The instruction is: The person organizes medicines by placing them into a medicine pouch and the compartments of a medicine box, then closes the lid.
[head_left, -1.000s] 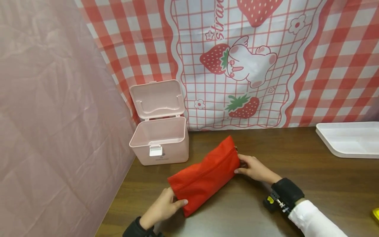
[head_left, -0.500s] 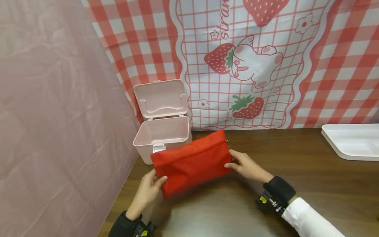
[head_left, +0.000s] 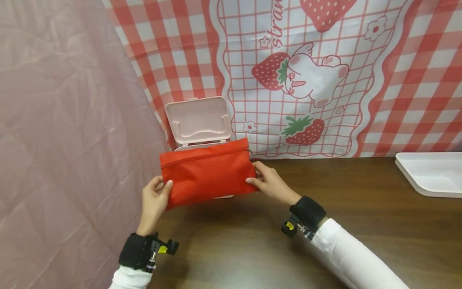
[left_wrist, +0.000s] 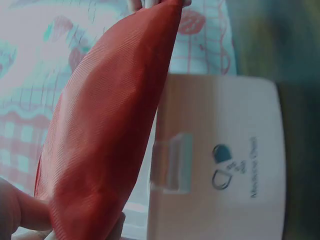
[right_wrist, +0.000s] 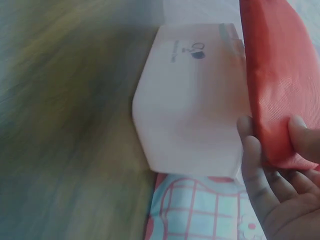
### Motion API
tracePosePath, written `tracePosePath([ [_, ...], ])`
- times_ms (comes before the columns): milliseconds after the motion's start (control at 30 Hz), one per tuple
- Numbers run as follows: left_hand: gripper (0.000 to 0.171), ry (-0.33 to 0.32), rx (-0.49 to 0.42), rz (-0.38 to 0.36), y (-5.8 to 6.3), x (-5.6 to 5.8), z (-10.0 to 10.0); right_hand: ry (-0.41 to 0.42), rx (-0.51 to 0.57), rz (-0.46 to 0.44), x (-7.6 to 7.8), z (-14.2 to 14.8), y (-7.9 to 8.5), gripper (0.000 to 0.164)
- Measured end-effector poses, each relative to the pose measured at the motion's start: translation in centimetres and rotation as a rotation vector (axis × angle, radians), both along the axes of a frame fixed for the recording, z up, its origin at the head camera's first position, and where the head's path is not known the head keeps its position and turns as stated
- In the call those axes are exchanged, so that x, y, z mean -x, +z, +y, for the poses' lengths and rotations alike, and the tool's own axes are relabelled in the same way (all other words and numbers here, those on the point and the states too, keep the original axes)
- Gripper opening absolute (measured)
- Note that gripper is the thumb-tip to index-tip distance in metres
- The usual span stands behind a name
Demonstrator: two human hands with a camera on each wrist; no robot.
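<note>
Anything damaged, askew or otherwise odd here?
Only the strawberry cloth behind the table: its lettering and cartoon animal lie sideways, as if hung turned. The red pouch and pink box show no visible damage.

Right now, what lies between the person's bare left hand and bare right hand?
A red, rectangular fabric zip pouch spans the stretch, its ends gripped by the left hand and right hand; the head view shows this.
</note>
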State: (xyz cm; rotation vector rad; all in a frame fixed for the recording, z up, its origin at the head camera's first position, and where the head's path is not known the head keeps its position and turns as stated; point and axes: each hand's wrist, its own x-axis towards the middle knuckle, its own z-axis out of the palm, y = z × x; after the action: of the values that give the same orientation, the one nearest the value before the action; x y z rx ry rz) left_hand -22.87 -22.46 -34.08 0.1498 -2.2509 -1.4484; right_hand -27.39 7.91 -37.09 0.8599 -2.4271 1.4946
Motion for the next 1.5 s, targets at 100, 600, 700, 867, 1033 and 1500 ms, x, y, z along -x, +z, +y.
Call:
tracePosePath([
  [100, 0.017, 0.0, -0.127, -0.016, 0.7, 1.7, -0.7, -0.012, 0.063, -0.01, 0.6, -1.2, 0.5, 0.035],
  [600, 0.028, 0.12, -0.243, -0.036, 3.2, 8.5, -3.8, -0.075, -0.039, -0.01, 3.3, -6.2, 1.6, 0.067],
  [700, 0.03, 0.146, -0.232, -0.077, 3.3, 9.3, -4.3, -0.09, -0.03, 0.03, 3.6, -6.7, 1.3, 0.063],
  [867, 0.032, 0.163, -0.216, -0.109, 3.6, 10.1, -4.6, -0.19, -0.046, 0.085, 3.6, -7.1, 0.9, 0.057],
  [1033, 0.033, 0.154, -0.225, -0.106, 3.5, 10.9, -4.7, -0.225, -0.074, 0.1, 3.4, -7.2, 0.5, 0.056],
  [1500, 0.03, 0.157, -0.194, -0.087, 3.5, 11.4, -5.5, -0.119, -0.121, 0.028, 3.3, -6.7, -1.1, 0.061],
])
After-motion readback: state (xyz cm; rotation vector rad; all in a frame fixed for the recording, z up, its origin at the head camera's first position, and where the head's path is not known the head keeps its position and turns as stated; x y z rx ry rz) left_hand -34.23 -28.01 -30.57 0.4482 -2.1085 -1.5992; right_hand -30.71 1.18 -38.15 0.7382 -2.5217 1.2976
